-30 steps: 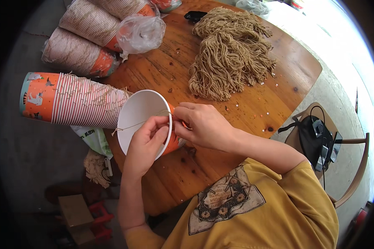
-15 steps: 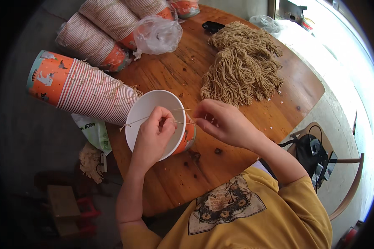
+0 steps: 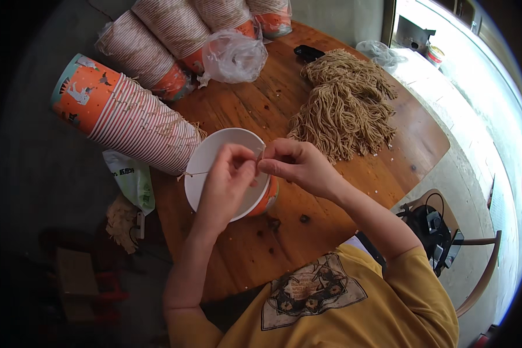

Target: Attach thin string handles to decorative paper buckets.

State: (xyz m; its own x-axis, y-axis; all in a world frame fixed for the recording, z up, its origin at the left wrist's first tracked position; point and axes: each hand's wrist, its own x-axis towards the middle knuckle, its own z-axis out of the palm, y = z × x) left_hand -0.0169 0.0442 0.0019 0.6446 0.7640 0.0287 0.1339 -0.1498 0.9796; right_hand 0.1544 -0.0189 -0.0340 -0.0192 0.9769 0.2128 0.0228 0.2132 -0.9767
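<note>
A paper bucket (image 3: 200,156), white inside and orange outside, lies tilted on the table with its mouth toward me. Over that mouth, my left hand (image 3: 225,188) has its fingers curled around a thin tan string (image 3: 198,173). The string runs left from it to a knotted end at the rim. My right hand (image 3: 301,167) pinches the string at the bucket's right rim, its fingertips close to those of the left. What lies between the fingertips is partly hidden. Touching the bucket's left side is a long nested stack of similar buckets (image 3: 142,119) with strings along their rims.
A heap of tan strings (image 3: 348,104) lies on the wooden table (image 3: 243,255) at the right, with a black object (image 3: 308,53) behind it. Bagged bucket stacks (image 3: 171,32) and a crumpled clear plastic bag (image 3: 235,55) sit at the back. A chair (image 3: 481,278) holding a black bag stands at the right.
My right hand has moved left and its fingers have closed in beside my left hand. The string stretched between the hands has shortened. The whole view has shifted slightly.
</note>
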